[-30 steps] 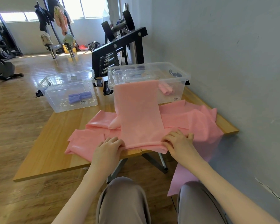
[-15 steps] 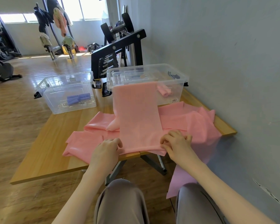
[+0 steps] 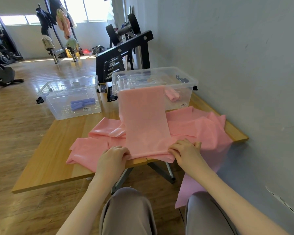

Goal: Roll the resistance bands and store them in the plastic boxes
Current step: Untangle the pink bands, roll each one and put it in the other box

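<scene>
A: Where do you have the pink band point(image 3: 145, 122)?

B: Your left hand point(image 3: 112, 158) and right hand point(image 3: 185, 150) both pinch its near end at the tabletop's point(image 3: 46, 168) six o'clock edge, fingers curled over the fold. From there it runs toward twelve o'clock and climbs the front of the lidded box point(image 3: 178, 82).

A: And the rest?

B: Loose pink bands point(image 3: 200, 126) lie heaped under it; one hangs off the edge at four o'clock. At ten o'clock the open box point(image 3: 58, 97) holds blue rolls point(image 3: 82, 103). A pink roll point(image 3: 172, 96) sits inside the lidded box.
</scene>
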